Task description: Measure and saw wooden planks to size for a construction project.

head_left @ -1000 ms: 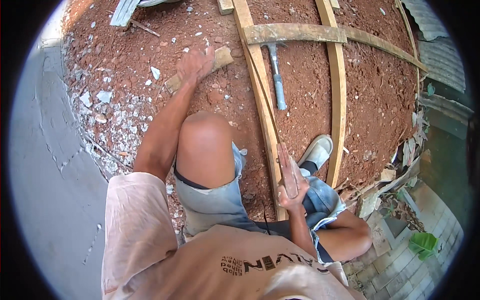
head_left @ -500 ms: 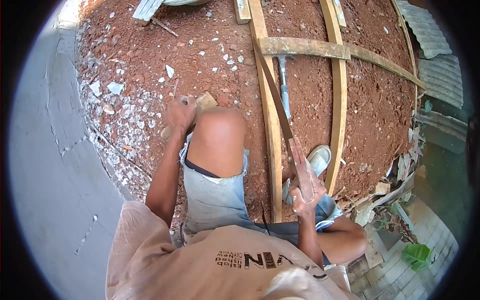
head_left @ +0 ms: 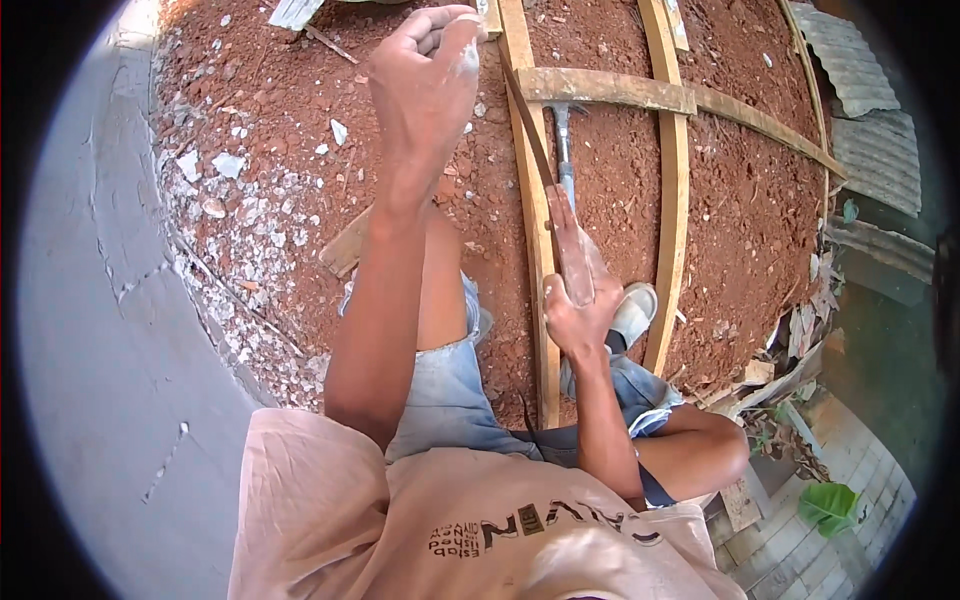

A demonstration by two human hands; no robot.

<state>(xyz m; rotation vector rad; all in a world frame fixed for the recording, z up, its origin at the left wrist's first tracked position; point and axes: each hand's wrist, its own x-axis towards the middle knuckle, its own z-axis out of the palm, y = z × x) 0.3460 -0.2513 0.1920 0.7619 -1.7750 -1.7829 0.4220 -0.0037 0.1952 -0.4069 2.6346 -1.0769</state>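
Note:
My right hand (head_left: 585,310) is wrapped round the wooden handle of a handsaw (head_left: 530,130). Its long brown blade points away from me and slants across the left timber strip (head_left: 540,260). My left hand (head_left: 425,90) is raised in front of my knee, near the blade's far end. Its fingers are curled, and thumb and forefinger meet at the tips; whatever is between them is hidden. A wooden block (head_left: 345,245) shows beside my left knee, partly covered by my forearm. Between the two long strips lies a claw hammer (head_left: 565,155) with a bluish handle.
A wooden crosspiece (head_left: 610,90) spans the left strip and a second long strip (head_left: 672,220). Reddish soil (head_left: 750,240) with white rubble lies around them. Grey concrete (head_left: 120,330) borders the left. Corrugated sheets (head_left: 880,160) and paving (head_left: 800,560) lie to the right.
My left hand has left the wooden block by my knee and moved up and forward toward the saw's far end. My right hand and the saw have shifted forward and slightly left.

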